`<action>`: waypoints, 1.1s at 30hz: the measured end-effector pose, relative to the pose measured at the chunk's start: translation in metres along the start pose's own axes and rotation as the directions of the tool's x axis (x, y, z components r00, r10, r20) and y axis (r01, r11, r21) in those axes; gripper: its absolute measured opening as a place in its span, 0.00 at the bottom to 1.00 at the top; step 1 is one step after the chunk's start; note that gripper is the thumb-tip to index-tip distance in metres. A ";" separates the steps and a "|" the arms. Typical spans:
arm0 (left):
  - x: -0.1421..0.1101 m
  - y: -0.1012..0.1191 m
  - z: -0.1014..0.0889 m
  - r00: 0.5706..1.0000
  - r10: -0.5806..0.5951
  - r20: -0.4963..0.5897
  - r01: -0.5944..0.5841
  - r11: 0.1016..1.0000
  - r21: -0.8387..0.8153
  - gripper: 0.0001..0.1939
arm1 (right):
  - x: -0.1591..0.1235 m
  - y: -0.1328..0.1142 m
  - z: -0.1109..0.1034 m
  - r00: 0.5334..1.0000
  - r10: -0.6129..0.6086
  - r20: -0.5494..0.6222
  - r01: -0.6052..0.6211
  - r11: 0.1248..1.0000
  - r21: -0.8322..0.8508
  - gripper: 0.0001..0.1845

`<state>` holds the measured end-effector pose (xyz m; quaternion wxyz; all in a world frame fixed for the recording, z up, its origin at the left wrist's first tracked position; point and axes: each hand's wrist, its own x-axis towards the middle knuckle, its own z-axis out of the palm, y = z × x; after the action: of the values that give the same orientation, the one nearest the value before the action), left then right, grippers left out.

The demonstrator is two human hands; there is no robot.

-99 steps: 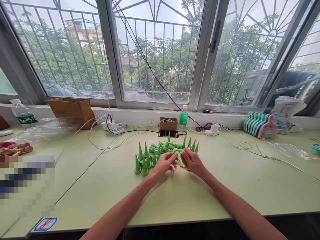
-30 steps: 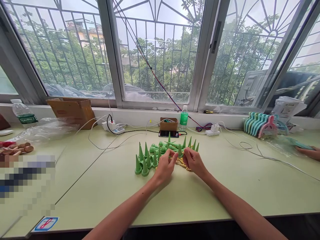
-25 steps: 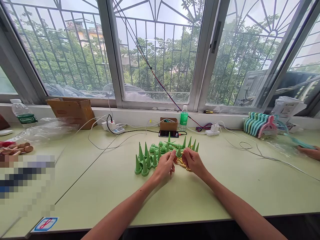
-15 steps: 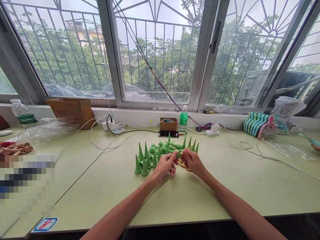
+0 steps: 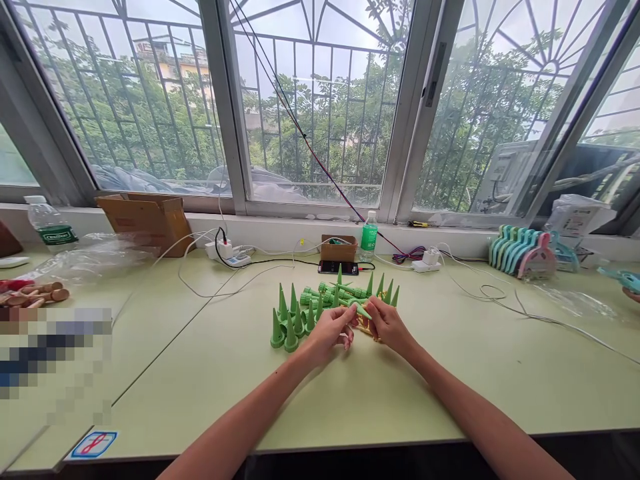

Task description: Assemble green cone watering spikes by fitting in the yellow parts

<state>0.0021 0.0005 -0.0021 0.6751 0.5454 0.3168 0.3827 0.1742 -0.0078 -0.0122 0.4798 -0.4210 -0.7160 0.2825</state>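
The left hand [image 5: 334, 328] pinches the green cone [image 5: 361, 311] by its wide end, near side of the green pile [image 5: 313, 301]; I cannot tell whether the right hand [image 5: 388, 323], by the tip, grips anything. Probably light, stiff plastic, slick along its taper; the collar should hold best.

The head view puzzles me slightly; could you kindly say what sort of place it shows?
Probably a small workshop: the long table holds many matching green cones and a row of hanger-like pieces, and another person's hand shows at the right edge.

One head-worn camera looks forward and down over the hands [image 5: 327, 331] and table [image 5: 185, 367], windows [image 5: 320, 153] beyond.
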 end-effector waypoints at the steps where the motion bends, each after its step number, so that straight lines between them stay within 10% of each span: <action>1: 0.000 0.001 0.000 1.000 0.013 -0.008 -0.013 1.000 0.006 0.24 | 0.000 0.000 0.000 1.000 -0.001 0.002 0.001 1.000 -0.009 0.22; 15: -0.005 -0.001 0.001 0.978 0.208 -0.002 -0.192 0.904 0.382 0.20 | -0.001 0.003 0.001 0.998 0.065 0.008 -0.065 0.990 0.125 0.28; 24: -0.002 -0.006 0.004 0.887 0.461 -0.028 -0.347 0.705 0.619 0.17 | 0.001 0.008 0.003 0.995 0.099 -0.004 -0.098 0.987 0.124 0.34; 33: -0.002 -0.002 0.007 0.907 0.400 -0.129 -0.288 0.815 0.502 0.20 | 0.003 0.008 0.006 0.991 0.080 -0.106 -0.064 0.987 0.146 0.29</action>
<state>0.0070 -0.0050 -0.0027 0.3997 0.6935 0.3711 0.4707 0.1708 -0.0013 -0.0192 0.5375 -0.4264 -0.6503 0.3261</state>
